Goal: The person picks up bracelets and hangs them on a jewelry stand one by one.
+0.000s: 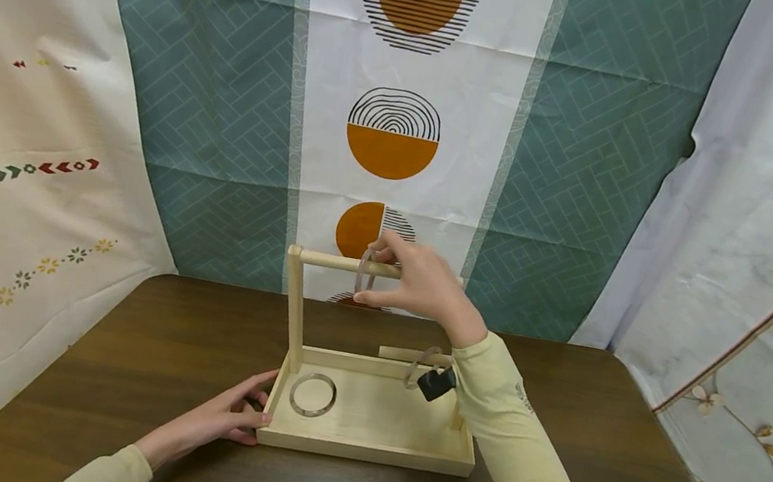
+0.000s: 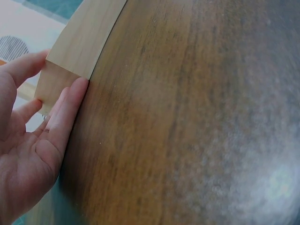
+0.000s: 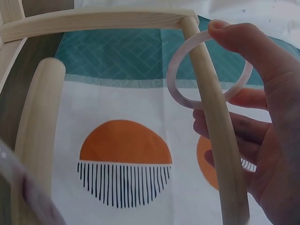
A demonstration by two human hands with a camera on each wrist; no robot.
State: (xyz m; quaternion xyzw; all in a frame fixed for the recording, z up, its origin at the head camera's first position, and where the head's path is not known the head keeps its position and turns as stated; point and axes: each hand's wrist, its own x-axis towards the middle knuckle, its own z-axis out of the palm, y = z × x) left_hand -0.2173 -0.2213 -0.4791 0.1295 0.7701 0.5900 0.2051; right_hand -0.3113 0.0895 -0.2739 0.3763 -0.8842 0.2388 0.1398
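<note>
A pale wooden bangle stand [image 1: 364,452] has a tray base, a tall left post and a high top bar [image 1: 326,260]. My right hand [image 1: 421,280] pinches a translucent, pale bangle [image 3: 175,75] between thumb and fingers, and the top bar [image 3: 211,89] passes through this ring. My left hand [image 1: 230,414] holds the tray's front left corner [image 2: 63,79], with thumb and fingers on its walls. Another bangle [image 1: 310,412] lies flat in the tray's left side. A third bangle [image 1: 414,370] hangs on the lower bar [image 1: 399,353], partly behind a black wrist device and the right sleeve.
The stand rests on a dark brown wooden table [image 1: 205,330]. A patterned green and white cloth [image 1: 229,81] hangs behind it. Light printed cloths hang at the left [image 1: 31,134] and right [image 1: 763,208]. My right forearm [image 1: 527,457] covers the stand's right post.
</note>
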